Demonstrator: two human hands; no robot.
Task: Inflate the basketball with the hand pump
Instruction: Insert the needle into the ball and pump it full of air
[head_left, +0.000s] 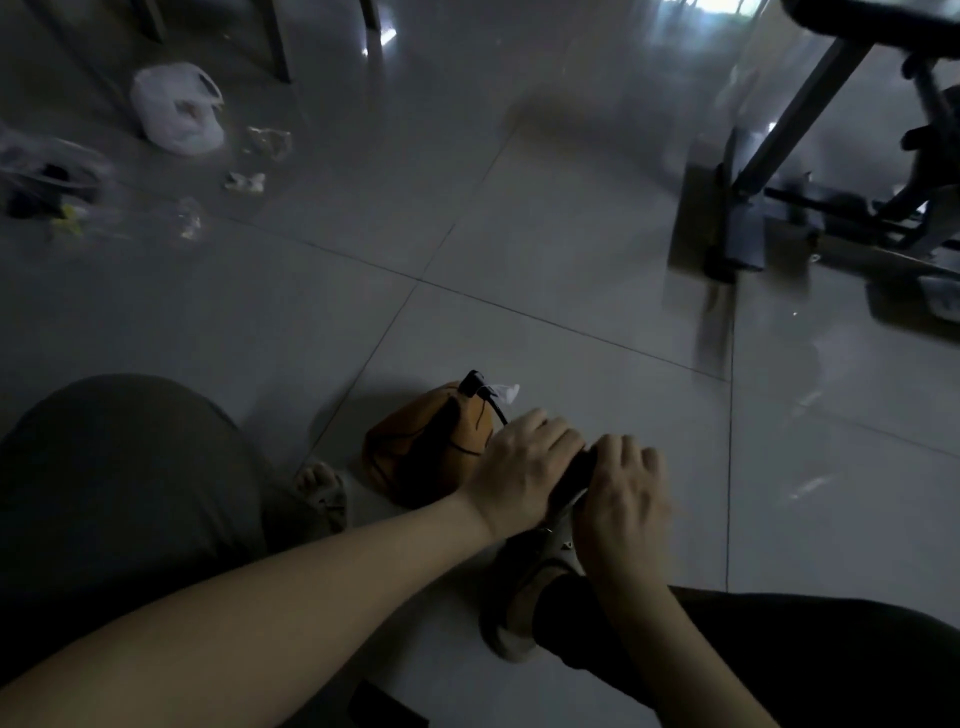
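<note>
A flat, crumpled orange basketball (415, 452) lies on the tiled floor between my feet. A thin black hose (485, 397) runs from its top toward my hands. Both hands grip the black pump handle (574, 475), side by side: my left hand (519, 467) on its left end, my right hand (621, 499) on its right end. The pump body below the handle is mostly hidden by my hands and my right foot (524, 597).
My left knee (119, 483) fills the lower left, my left foot (324, 493) beside the ball. A white plastic bag (176, 109) and scattered wrappers lie at the far left. An exercise machine's metal frame (779, 171) stands at the right.
</note>
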